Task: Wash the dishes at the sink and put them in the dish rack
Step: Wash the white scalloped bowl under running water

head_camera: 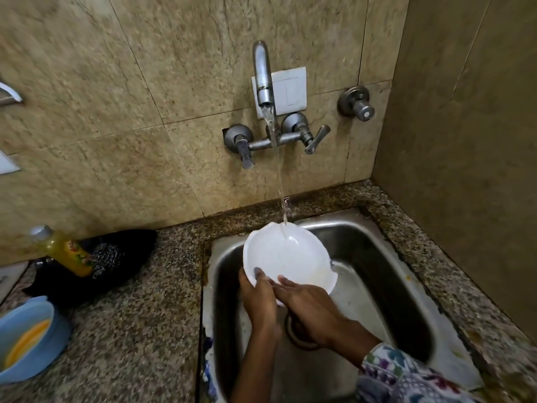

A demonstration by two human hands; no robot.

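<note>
Two bare hands meet at the near rim of a round white bowl (286, 258), which I see held tilted above the stainless steel sink (374, 257) in the lower centre of the frame. My left hand (258, 298) grasps the bowl's lower left edge, thumb lying inside the rim and fingers hidden behind it. My right hand (308, 303), coming in from the lower right in a floral-patterned sleeve (406, 376), lies with fairly straight fingers across the bowl's near edge, touching it rather than clenching; this grip is released. A thin stream of water (279, 175) falls from the curved metal wall tap (263, 74) at upper centre and lands on the far inner rim of the bowl. Two lever handles (315, 139) flank the tap's base, and a separate round metal valve (356, 103) sits on the wall to their right, beside a white switch plate (292, 88). The round drain (296, 330) shows below my wrists on the sink floor. On the speckled granite tabletop (130, 330) at the left of the frame stand a yellow liquid bottle with a grey cap (62, 250), leaning against a black cloth (116, 263) with a steel scrubber (106, 257) on it. A light blue plastic tub holding something orange (29, 341) sits at the lower left edge.
</note>
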